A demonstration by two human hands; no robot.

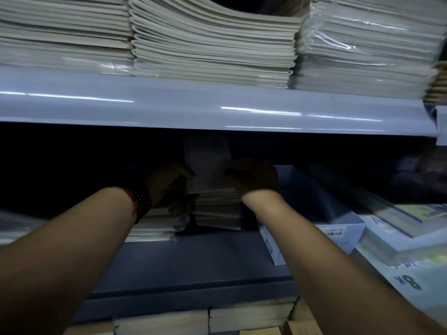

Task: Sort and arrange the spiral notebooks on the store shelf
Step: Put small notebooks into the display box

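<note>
Deep in the dark middle shelf, both my hands hold a pale notebook [208, 163] tilted up above a stack of notebooks [217, 211]. My left hand [167, 181] grips its left edge; a dark beaded band circles that wrist. My right hand [254, 177] grips its right edge with curled fingers. A second, lower stack [154, 226] lies just left of the first, with spiral bindings facing right. The far ends of both hands are dim and partly hidden.
The upper shelf edge [217, 110] hangs close above my hands, carrying tall stacks of pale notebooks [210, 42] and wrapped ones [367, 49]. A white box [338, 234] and coloured pads [411, 223] sit at right. The shelf floor [193, 259] lies below, with more books [205, 317] under it.
</note>
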